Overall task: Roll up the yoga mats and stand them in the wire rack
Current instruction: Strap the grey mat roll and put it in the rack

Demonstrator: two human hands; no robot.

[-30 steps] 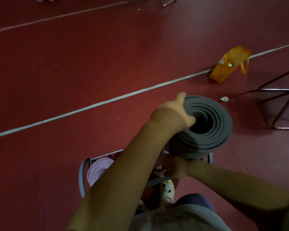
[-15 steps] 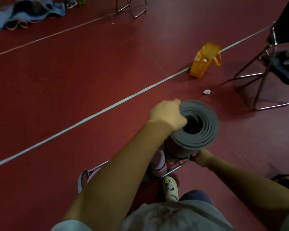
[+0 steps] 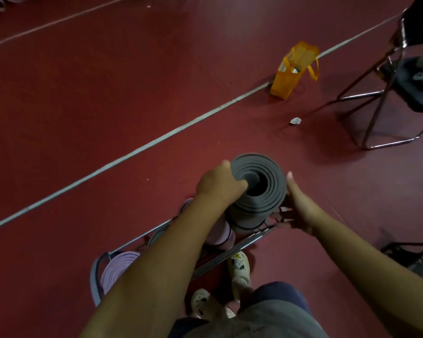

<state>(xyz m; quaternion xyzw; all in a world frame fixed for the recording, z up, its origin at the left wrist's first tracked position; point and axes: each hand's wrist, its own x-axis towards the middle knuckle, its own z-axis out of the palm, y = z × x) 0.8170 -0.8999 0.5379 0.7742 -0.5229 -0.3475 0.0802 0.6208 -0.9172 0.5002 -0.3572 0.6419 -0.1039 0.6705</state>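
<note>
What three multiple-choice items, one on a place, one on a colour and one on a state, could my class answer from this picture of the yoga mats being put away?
1. Where is the orange bag?
A. inside the wire rack
B. on the floor beside the pale line
C. on the chair

2. What colour is the rolled mat under the hands?
A. grey
B. lilac
C. orange

3. How is that mat?
A. spread flat
B. half unrolled
C. rolled, standing on end in the wire rack

Answers: 1 B, it stands on the red floor by the line. 2 A, its spiral end is grey. 3 C, the left hand grips its top edge and the right hand is against its side.
</note>
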